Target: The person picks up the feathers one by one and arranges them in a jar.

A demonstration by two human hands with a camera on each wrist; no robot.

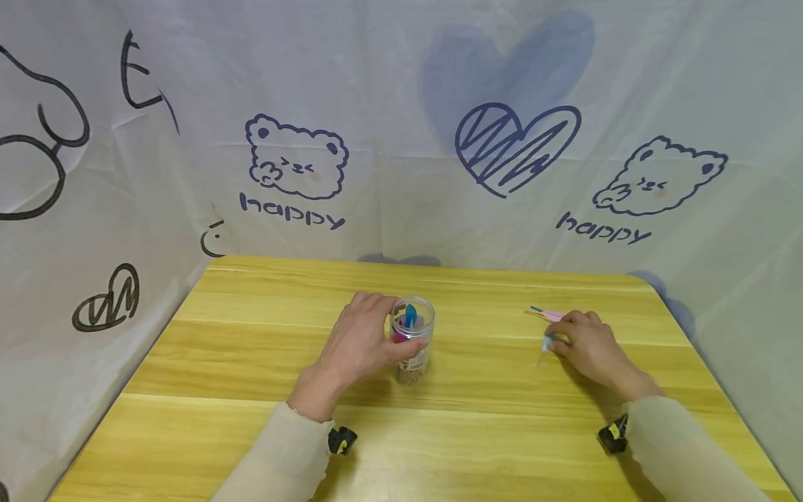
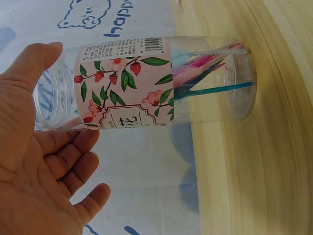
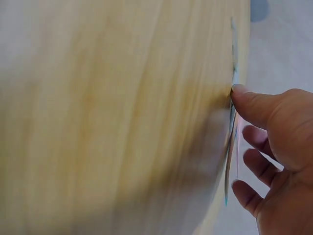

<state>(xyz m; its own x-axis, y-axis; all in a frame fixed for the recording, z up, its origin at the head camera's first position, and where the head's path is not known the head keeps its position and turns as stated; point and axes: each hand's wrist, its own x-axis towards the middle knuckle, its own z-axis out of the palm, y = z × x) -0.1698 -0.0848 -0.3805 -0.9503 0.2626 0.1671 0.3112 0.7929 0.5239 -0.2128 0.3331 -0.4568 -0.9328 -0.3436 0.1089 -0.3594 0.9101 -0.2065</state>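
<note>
My left hand (image 1: 360,335) grips a clear plastic jar (image 1: 413,359) near its open rim, thumb on one side and fingers on the other. The jar stands upright on the table. In the left wrist view, a pink floral label (image 2: 122,88) wraps the jar, and several slim coloured sticks (image 2: 205,68) in pink, magenta and blue lean inside. At the right, my right hand (image 1: 590,348) pinches a slim light-blue stick (image 1: 546,345) between thumb and finger. Slim pink and blue pieces (image 1: 552,316) with thin ends lie just beyond these fingers; their exact kind is unclear.
The wood-grain table (image 1: 439,446) reaches back to a pale cloth wall (image 1: 401,209) with drawn bears and hearts. Another cloth side (image 1: 50,279) hangs at the left. A small black device (image 1: 341,440) sits at each wrist.
</note>
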